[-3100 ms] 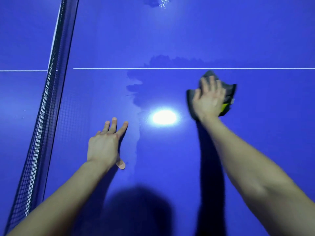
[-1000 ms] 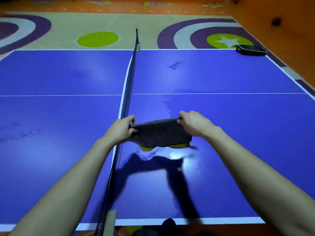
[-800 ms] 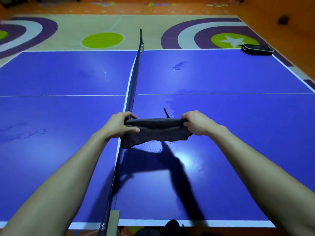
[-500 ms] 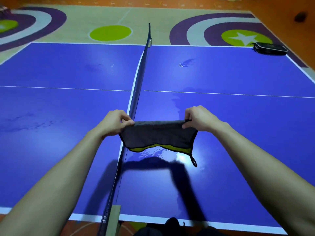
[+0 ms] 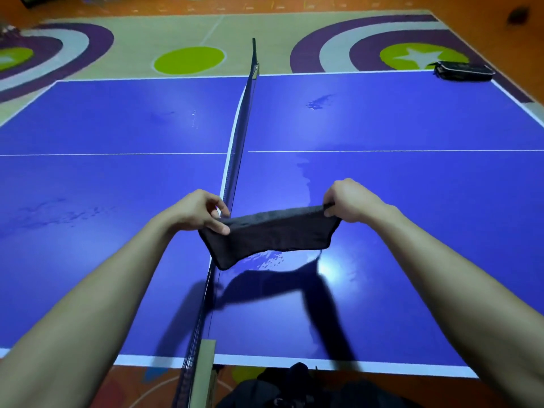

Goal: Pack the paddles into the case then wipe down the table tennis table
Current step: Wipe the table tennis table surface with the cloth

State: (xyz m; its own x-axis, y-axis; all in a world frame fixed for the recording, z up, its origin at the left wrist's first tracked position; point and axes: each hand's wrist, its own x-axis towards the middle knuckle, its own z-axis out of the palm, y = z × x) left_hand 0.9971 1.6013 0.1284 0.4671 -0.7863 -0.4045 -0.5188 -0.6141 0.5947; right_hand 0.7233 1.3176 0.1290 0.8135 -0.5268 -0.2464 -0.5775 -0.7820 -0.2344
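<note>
- A dark grey cloth [image 5: 270,234] is held up in the air, stretched out between both hands, right next to the net [image 5: 235,148].
- The cloth's left top corner is pinched by the left hand [image 5: 200,212], with thumb and fingers curled onto the fabric, pretty much over the net line.
- The right top corner is gripped by the right hand [image 5: 350,201], fingers curled round the edge, out over the right half of the table tennis table [image 5: 412,201].
- The cloth sags in the middle, and the lower left corner droops lowest, in front of the net. A shadow is cast on the blue surface below it, so it looks to be clear of the table.
- Wet streaks [image 5: 270,257] can be seen just under the cloth, and a smaller wet patch [image 5: 319,101] sits further out on the same half.
- Faint smudges [image 5: 59,213] are visible on the left half.
- The black case [image 5: 463,71] is parked flat at the far right corner of the table, well apart from the hands. What's inside can't be made out.
- A net post [image 5: 206,369] is clamped at the near edge.
- Beyond the table, the floor [image 5: 188,58] is marked with purple rings and green circles.
</note>
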